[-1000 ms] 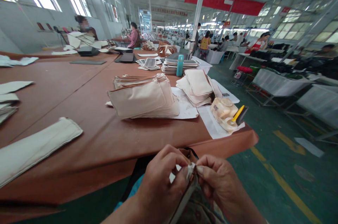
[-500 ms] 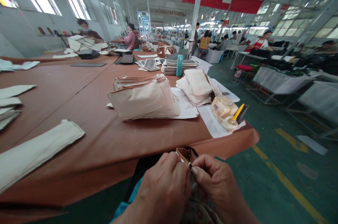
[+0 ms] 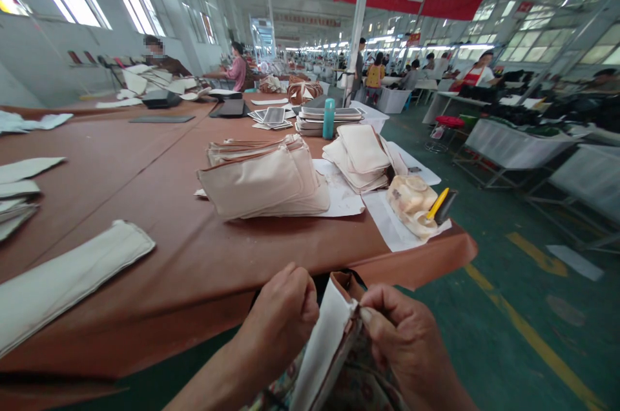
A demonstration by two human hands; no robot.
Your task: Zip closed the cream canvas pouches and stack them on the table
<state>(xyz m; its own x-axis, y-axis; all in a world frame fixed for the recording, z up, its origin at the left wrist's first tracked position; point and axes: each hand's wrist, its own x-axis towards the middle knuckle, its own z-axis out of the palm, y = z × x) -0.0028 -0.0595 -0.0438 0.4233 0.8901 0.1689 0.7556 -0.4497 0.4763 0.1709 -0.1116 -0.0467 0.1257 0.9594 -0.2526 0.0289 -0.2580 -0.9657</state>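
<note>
My right hand (image 3: 404, 333) pinches the upper corner of a white-and-brown sewn piece (image 3: 322, 330) between thumb and forefinger. The piece stands on edge over my lap, its white face towards the left and brown material showing inside the top. To the left of it, my left hand (image 3: 285, 301) is raised and closed, fingers curled together, apart from the piece. Whatever it may hold is hidden or too fine to see. Beyond my hands, a stack of cream sewn pieces (image 3: 256, 181) with brown edges rests on the brown-covered table (image 3: 169, 204).
A second cream stack (image 3: 361, 152) lies to the right, near a stained plastic container (image 3: 411, 194) with a yellow-handled brush (image 3: 437, 205). A teal bottle (image 3: 329, 119) stands behind. One long cream piece (image 3: 77, 275) lies at left. Co-workers sit and stand farther off.
My left hand has moved left and slightly up, off the sewn piece, uncovering its white face. My right hand keeps its pinch at the corner, nearly in place.
</note>
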